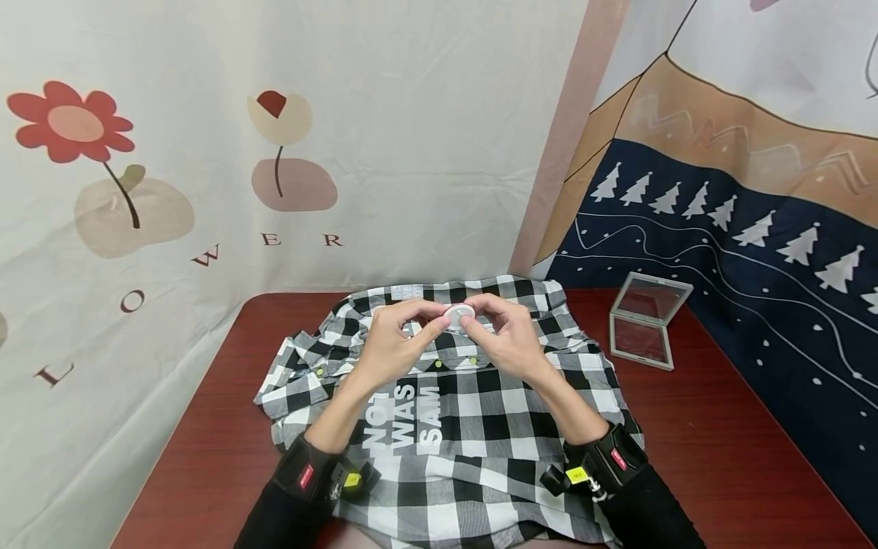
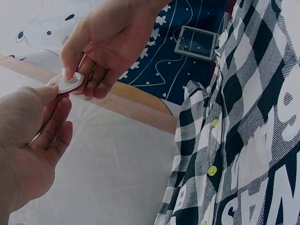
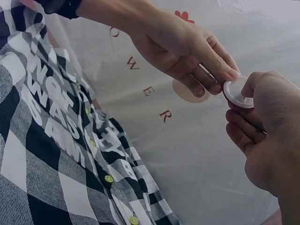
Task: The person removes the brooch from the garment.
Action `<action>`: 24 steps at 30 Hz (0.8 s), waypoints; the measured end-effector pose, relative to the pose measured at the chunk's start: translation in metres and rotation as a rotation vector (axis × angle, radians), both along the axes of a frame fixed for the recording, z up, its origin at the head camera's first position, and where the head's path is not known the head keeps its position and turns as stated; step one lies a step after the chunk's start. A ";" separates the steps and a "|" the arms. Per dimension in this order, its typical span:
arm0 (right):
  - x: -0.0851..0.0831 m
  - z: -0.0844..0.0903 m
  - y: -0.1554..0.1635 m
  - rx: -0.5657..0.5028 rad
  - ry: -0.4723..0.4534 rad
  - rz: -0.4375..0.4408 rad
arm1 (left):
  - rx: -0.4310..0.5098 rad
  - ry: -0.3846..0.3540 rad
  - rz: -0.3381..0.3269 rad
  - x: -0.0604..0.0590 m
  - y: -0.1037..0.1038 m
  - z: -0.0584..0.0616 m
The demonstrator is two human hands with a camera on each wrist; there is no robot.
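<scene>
Between both hands, above the shirt, is a small round white disc with a raised rim and red along its underside. My left hand pinches its left edge between thumb and fingers. From the other side, my right hand pinches it too, thumb pressed on the white face. In the right wrist view the disc shows a recessed middle, partly covered by the right thumb. Below lies a black-and-white checked shirt with white lettering and yellow-green buttons, spread on the table.
The dark red table shows on both sides of the shirt. To the right stands an opened flat case with a pale frame and clear panels. Printed cloths hang behind: a pale one and a navy one.
</scene>
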State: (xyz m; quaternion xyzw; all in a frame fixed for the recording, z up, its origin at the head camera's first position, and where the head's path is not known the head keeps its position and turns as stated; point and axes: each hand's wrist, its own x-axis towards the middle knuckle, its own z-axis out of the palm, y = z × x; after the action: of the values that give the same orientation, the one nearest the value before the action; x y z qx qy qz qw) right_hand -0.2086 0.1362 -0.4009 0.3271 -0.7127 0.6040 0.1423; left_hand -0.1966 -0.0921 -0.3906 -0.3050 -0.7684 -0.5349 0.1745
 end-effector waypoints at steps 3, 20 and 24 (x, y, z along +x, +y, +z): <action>0.000 0.000 0.000 -0.003 -0.006 0.003 | -0.004 0.002 -0.001 0.000 0.000 0.001; 0.000 0.000 -0.001 -0.002 0.009 0.011 | 0.015 -0.003 0.003 -0.001 -0.001 -0.001; 0.000 0.000 -0.001 -0.006 0.013 0.017 | 0.020 -0.010 -0.004 -0.001 -0.001 0.000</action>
State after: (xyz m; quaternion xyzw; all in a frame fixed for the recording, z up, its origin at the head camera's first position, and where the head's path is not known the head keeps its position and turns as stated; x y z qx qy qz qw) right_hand -0.2086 0.1356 -0.4012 0.3365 -0.7072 0.6052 0.1428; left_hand -0.1975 -0.0928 -0.3908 -0.3018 -0.7633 -0.5444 0.1728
